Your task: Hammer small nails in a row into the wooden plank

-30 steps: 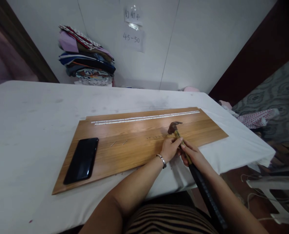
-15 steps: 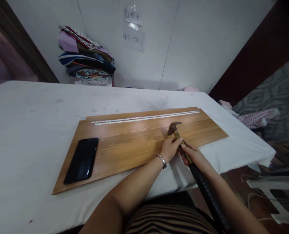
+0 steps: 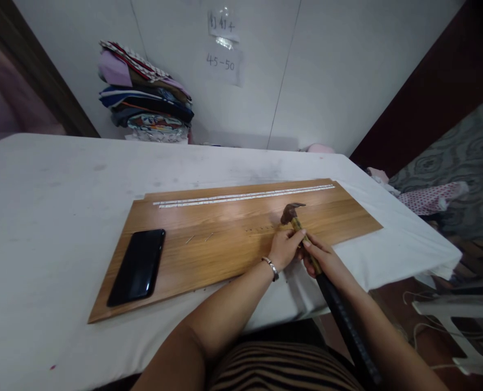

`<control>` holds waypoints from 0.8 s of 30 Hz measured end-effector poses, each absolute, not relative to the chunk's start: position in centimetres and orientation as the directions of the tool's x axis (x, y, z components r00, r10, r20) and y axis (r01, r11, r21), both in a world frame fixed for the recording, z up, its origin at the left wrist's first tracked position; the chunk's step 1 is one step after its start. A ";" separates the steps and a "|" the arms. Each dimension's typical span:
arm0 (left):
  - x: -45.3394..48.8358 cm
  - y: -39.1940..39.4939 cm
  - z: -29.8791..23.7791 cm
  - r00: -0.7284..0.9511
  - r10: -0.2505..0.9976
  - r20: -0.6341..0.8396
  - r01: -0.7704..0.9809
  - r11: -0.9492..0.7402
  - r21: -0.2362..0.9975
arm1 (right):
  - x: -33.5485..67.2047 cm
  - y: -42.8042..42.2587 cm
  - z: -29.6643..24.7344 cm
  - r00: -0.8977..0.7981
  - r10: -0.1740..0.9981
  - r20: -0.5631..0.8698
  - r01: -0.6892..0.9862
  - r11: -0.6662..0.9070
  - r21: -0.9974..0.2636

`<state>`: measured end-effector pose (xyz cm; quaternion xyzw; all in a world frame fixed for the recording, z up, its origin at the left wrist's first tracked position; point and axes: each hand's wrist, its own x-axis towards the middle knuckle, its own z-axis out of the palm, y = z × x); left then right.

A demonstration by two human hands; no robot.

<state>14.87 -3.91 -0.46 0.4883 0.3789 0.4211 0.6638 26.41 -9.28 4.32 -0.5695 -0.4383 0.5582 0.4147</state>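
Note:
A claw hammer (image 3: 339, 317) with a rusty head and a long black grip slants across the front right of a wooden board (image 3: 225, 252). High on the shaft, close below the head, my right hand (image 3: 323, 259) is closed around it. My left hand (image 3: 284, 248), with a bracelet at the wrist, is closed beside it, its thumb against the shaft; its other fingers are mostly hidden. The hammer head is over the board, near a short row of small dark marks (image 3: 258, 228). Two loose nails (image 3: 209, 237) lie left of the hands.
A black phone (image 3: 138, 266) lies on the board's left end. Two white measuring strips (image 3: 245, 196) run along its far side. The board rests on a white-covered table (image 3: 42, 217). Folded cloths (image 3: 146, 98) are stacked by the wall, and a white plastic stool (image 3: 461, 309) stands at right.

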 end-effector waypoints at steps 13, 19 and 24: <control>14.9 -3.9 -0.6 0.375 0.922 -0.098 -0.185 0.178 0.966 | 26.5 -9.3 4.1 -0.007 0.966 -0.258 0.043 -0.258 -0.965; 14.9 -3.9 -0.5 0.358 0.927 -0.109 -0.175 0.182 0.968 | 26.5 -9.3 4.3 -0.038 0.961 -0.275 0.041 -0.274 -0.961; 14.7 -4.1 -0.1 0.365 0.927 -0.089 -0.194 0.169 0.966 | 26.5 -9.3 4.0 -0.011 0.965 -0.263 0.029 -0.262 -0.965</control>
